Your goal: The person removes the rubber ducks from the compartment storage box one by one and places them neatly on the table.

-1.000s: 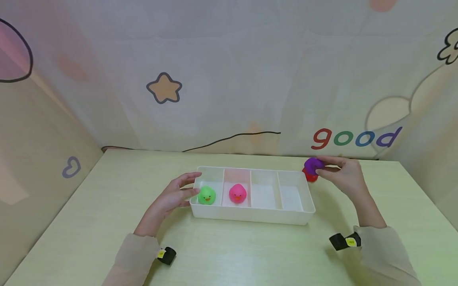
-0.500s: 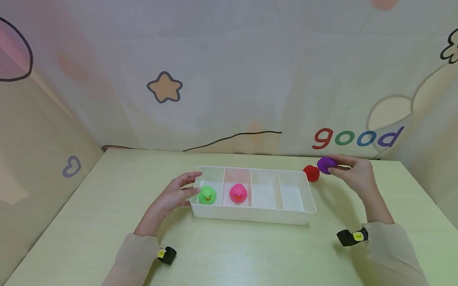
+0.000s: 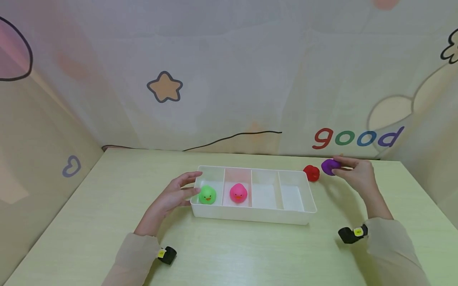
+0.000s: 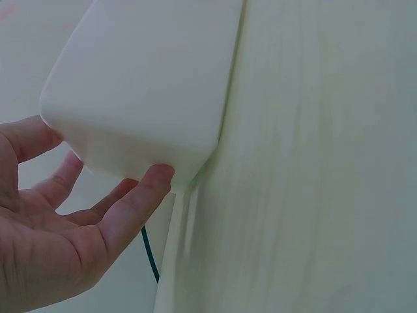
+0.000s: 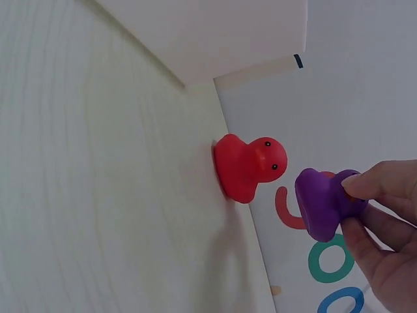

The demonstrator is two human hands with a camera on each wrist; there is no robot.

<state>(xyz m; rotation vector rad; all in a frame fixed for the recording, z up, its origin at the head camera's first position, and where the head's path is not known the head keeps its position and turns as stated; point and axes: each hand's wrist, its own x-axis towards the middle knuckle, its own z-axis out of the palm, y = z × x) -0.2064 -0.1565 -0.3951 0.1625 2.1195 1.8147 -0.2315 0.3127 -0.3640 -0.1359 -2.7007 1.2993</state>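
Observation:
A purple rubber duck [image 3: 329,167] is pinched by my right hand [image 3: 359,176] above the table's back right; in the right wrist view my thumb and fingers grip the purple duck [image 5: 322,203] by its head. Just left of it a red rubber duck [image 3: 311,173] stands on the table, beside the right end of the white divided tray [image 3: 250,214]. My left hand [image 3: 174,193] touches the tray's left end with spread fingers, seen too against the tray wall [image 4: 143,72] in the left wrist view. Inside the tray, a green duck [image 3: 207,195] and a pink duck [image 3: 238,193] occupy the two left compartments.
The pale wooden table [image 3: 236,254] spreads around the tray on all sides. Behind it rises a light patterned backdrop [image 3: 229,79] with a star and the word "good". Each sleeve cuff has a black wrist camera [image 3: 352,234] strapped near it.
My right hand has carried the purple duck to the right, away from the red duck, which now shows more fully. My left hand and the tray have hardly moved.

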